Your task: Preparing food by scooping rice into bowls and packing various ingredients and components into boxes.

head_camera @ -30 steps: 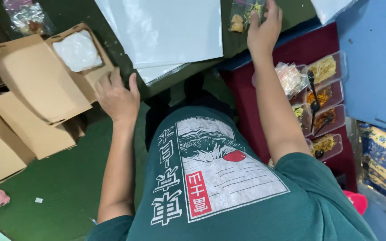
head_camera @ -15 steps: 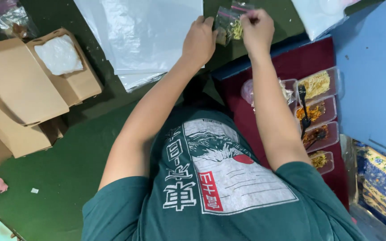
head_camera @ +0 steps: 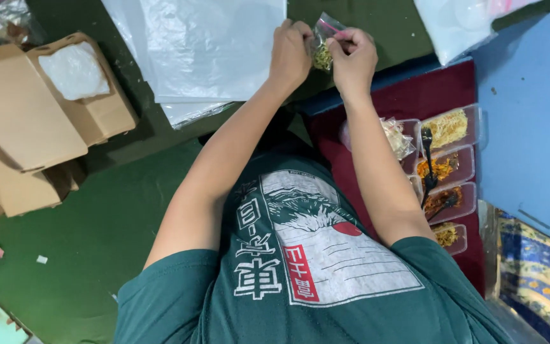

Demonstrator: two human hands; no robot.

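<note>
Head view: the left hand [head_camera: 289, 54] and right hand [head_camera: 353, 56] both pinch a small clear bag [head_camera: 323, 46] of yellow bits, held up over the green desk [head_camera: 97, 229] so nothing spills, beside clear plastic sheets [head_camera: 211, 51].

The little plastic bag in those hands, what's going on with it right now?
A person in a green shirt holds a small clear bag of yellowish food between both hands, left hand and right hand, fingers pinching its top. Clear plastic sheets lie beside it, food trays sit to the right, cardboard boxes to the left.
</note>
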